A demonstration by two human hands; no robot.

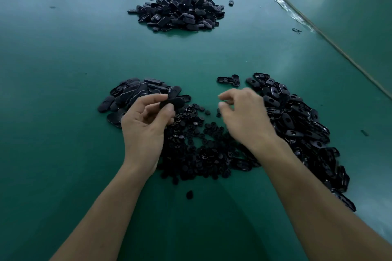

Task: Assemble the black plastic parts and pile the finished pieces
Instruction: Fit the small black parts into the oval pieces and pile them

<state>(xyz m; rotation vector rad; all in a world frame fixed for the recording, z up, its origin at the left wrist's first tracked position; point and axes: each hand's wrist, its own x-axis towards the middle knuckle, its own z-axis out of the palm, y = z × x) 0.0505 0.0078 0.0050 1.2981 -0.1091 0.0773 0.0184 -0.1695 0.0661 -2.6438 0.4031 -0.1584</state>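
**Oval piece held above the loose parts**

We see the left hand (146, 121) pinching an oval black piece (171, 103) between thumb and fingertips, just above the small round parts (199, 144) scattered on the green table (63, 59). The right hand (244, 112) hovers beside it with its fingers curled. It is blurred, and we cannot tell if it holds anything. A left heap (135, 95) and a right heap (297, 125) of oval shells flank the hands, and the far pile (178, 9) lies well apart
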